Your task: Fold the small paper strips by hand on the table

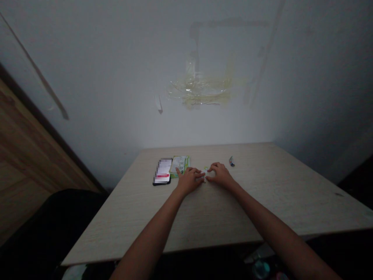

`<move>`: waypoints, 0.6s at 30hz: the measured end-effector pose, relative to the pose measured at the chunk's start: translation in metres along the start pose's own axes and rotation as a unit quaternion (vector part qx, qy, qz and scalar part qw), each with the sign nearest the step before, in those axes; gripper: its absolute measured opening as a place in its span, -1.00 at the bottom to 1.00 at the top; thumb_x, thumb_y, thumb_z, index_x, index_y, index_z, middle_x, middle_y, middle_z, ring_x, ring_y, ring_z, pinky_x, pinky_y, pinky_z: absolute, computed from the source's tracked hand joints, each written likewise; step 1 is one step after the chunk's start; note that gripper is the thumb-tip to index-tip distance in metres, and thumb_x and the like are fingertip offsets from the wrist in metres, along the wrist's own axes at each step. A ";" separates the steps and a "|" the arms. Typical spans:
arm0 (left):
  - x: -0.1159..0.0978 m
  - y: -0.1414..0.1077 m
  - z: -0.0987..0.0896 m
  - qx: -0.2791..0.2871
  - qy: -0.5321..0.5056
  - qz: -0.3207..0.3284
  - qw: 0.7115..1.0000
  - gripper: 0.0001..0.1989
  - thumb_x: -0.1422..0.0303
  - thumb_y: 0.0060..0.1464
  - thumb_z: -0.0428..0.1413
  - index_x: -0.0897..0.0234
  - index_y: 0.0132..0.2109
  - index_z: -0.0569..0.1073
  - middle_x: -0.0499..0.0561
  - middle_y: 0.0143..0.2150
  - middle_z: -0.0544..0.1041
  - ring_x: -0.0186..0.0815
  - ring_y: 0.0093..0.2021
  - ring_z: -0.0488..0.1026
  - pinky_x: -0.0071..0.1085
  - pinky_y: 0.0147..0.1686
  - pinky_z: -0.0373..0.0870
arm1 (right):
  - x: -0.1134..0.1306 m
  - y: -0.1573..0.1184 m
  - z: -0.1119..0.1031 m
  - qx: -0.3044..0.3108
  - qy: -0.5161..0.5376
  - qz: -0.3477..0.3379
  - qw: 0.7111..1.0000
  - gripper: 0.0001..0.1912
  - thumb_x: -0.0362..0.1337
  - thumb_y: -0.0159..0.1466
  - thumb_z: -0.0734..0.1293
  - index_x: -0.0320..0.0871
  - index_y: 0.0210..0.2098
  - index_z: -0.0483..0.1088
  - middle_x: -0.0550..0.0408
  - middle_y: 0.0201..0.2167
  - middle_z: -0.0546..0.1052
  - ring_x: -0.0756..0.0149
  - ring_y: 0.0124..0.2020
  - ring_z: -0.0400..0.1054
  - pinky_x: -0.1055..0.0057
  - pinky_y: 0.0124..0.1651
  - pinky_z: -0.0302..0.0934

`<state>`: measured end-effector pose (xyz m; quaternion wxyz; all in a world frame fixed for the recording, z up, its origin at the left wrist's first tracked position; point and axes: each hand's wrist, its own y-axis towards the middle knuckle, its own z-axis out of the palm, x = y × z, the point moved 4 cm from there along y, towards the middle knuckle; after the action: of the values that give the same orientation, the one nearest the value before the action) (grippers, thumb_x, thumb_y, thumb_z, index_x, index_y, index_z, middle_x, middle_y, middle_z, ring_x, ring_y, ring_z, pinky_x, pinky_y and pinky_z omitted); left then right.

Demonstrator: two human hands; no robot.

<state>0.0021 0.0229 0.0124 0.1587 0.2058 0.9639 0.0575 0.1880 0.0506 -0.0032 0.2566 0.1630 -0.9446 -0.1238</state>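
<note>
My left hand [190, 181] and my right hand [220, 175] meet near the middle of the table, fingertips on a small white piece [206, 170] with a yellow-green patch. Fingers of the left hand reach in from the left, mostly covering it; one digit sticks out over a green and white packet [180, 163]. On the right, my curved fingers and thumb pinch at the piece's other side. What exactly it is cannot be made out. Left of the packet lies a phone [162, 172] with a lit screen and dark edges.
A small crumpled, colourful wrapper [231, 161] lies behind my right hand. The pale wooden table [204, 221] meets a grey wall [116, 77] bearing strips of peeling clear tape [204, 91]. A dark shape [55, 221] stands beside the table's left edge.
</note>
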 end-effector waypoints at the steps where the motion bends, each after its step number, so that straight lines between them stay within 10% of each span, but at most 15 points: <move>1: 0.000 0.000 0.000 0.002 -0.001 0.000 1.000 -0.67 0.02 0.26 0.01 -0.26 0.11 0.48 -0.11 0.18 0.48 0.00 0.27 0.22 0.60 0.14 -0.55 | 0.000 -0.001 0.000 0.003 0.000 -0.004 1.000 -0.60 -0.05 0.10 0.49 -0.11 -0.13 0.51 -0.06 0.01 0.43 0.08 0.10 0.26 0.15 0.17 0.13; 18: 0.001 0.003 0.002 -0.014 -0.004 -0.007 1.000 -0.72 0.07 0.27 0.01 -0.26 0.05 0.52 -0.10 0.14 0.51 -0.01 0.26 0.26 0.59 0.15 -0.53 | 0.001 -0.009 0.004 0.015 -0.006 -0.054 0.998 -0.40 0.01 0.07 0.50 -0.19 0.02 0.44 -0.18 0.13 0.39 0.03 0.21 0.22 0.11 0.27 0.09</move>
<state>0.0027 0.0259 0.0109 0.1658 0.1971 0.9638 0.0694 0.1876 0.0423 -0.0088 0.2415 0.2170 -0.9376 -0.1246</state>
